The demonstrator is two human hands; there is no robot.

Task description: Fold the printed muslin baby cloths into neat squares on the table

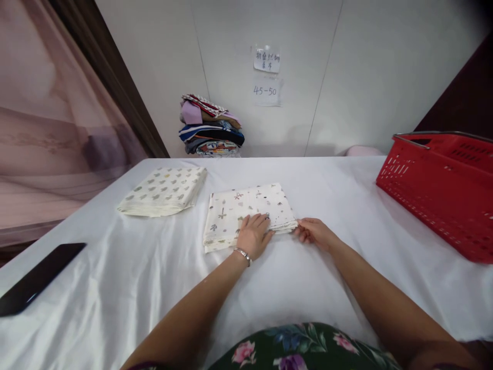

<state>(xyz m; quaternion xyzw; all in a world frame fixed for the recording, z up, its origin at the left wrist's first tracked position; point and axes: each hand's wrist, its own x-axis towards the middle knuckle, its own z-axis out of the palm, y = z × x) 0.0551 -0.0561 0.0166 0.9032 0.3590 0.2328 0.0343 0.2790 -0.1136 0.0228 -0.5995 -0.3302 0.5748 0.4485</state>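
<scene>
A folded white cloth [246,202] printed with small brown and green motifs lies flat before me, its layers showing along the near edge. My left hand [254,234] rests palm down on its near part with the fingers stretched out. At the cloth's near right corner, my right hand [314,231] pinches the layered edge between thumb and fingers. To the left sits another folded cloth [165,189], cream with a grey-green print, and neither hand touches it.
White fabric [154,288] with wrinkles covers the table. A red plastic basket [442,190] stands at the right edge, and a dark phone-like slab [38,275] lies at the left. Behind the table, folded fabrics [211,126] are piled against the wall; a pink curtain [57,123] hangs left.
</scene>
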